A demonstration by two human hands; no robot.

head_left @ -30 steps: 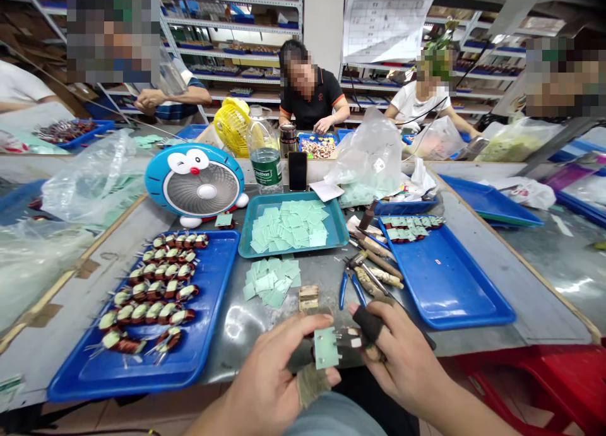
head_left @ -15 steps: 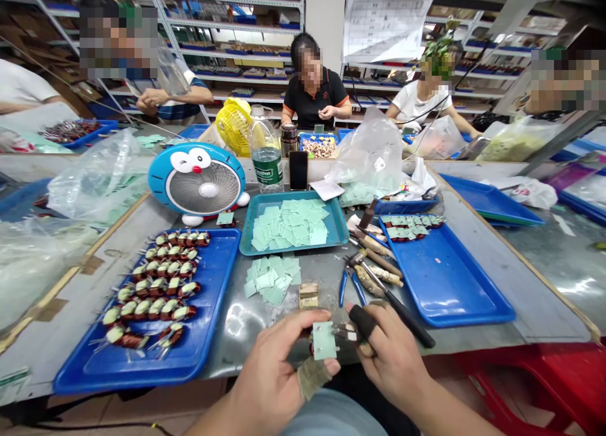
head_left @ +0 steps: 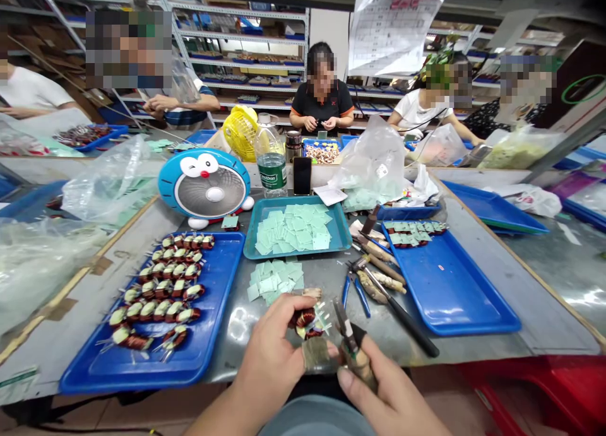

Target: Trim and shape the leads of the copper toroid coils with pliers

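My left hand [head_left: 269, 360] is closed on a copper-wound coil [head_left: 307, 320] with a pale green board on its leads, held above the table's near edge. A taped thumb presses under it. My right hand [head_left: 379, 392] grips a pair of pliers [head_left: 348, 338] by the wrapped handles, jaws pointing up beside the coil. On the left a blue tray [head_left: 208, 354] carries rows of several wound coils [head_left: 163, 291]. A teal tray [head_left: 341, 234] of green boards and a loose pile of green boards [head_left: 274, 278] lie just ahead.
Hand tools [head_left: 379, 272] lie between the trays. A second blue tray [head_left: 454, 291] at right holds finished pieces along its far end. A blue cartoon fan [head_left: 204, 187], a water bottle [head_left: 270, 155], a phone and plastic bags stand behind. Other people sit at the far benches.
My hands have drawn nearer to me. The coil has turned so its windings show, and the pliers have swung from lying sideways at the board to pointing upward.
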